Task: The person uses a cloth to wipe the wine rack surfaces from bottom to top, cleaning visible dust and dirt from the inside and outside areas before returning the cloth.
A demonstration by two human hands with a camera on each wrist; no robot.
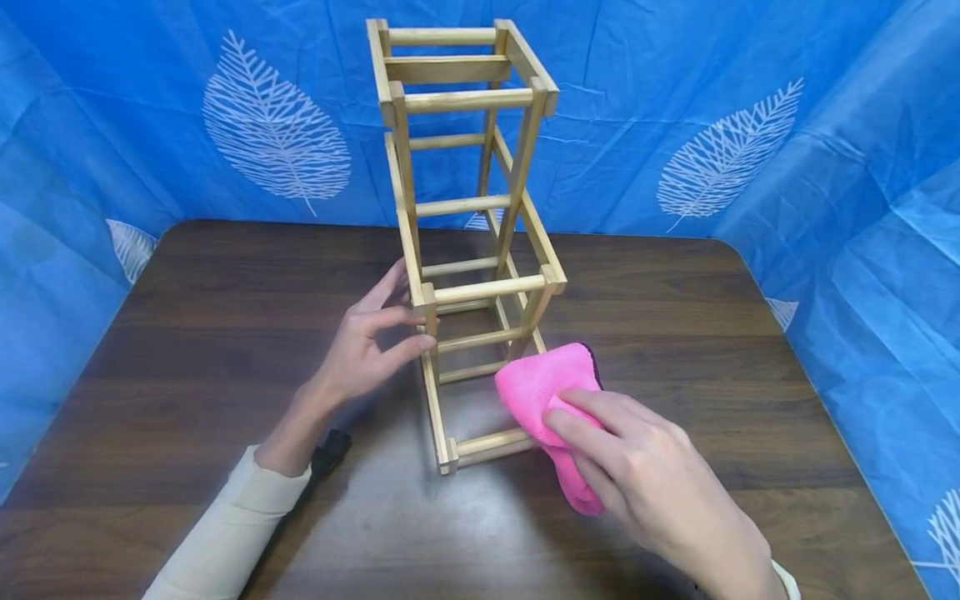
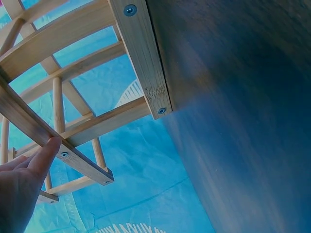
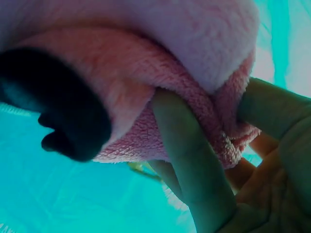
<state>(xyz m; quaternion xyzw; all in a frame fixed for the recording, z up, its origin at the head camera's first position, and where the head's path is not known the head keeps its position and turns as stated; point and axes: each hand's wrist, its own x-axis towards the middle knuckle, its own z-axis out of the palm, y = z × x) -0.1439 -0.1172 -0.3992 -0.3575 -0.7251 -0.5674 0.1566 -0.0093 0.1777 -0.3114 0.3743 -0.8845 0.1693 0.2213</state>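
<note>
Pinching plush pink cloth (image 1: 542,385), right fingers (image 1: 587,436) flank a boxy wooden rack (image 1: 491,289).

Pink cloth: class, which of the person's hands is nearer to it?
Right: the right hand holds the pink cloth, while the left hand touches the wooden rack, apart from the cloth.

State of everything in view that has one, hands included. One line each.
Wooden rack: assembled, upright on the table.
Pink cloth: folded and bunched; in front of the rack's lower right side in the head view, contact unclear.
Left hand: holding the rack's near left post.
Right hand: gripping the cloth.
Blue backdrop: hanging, creased.
</note>
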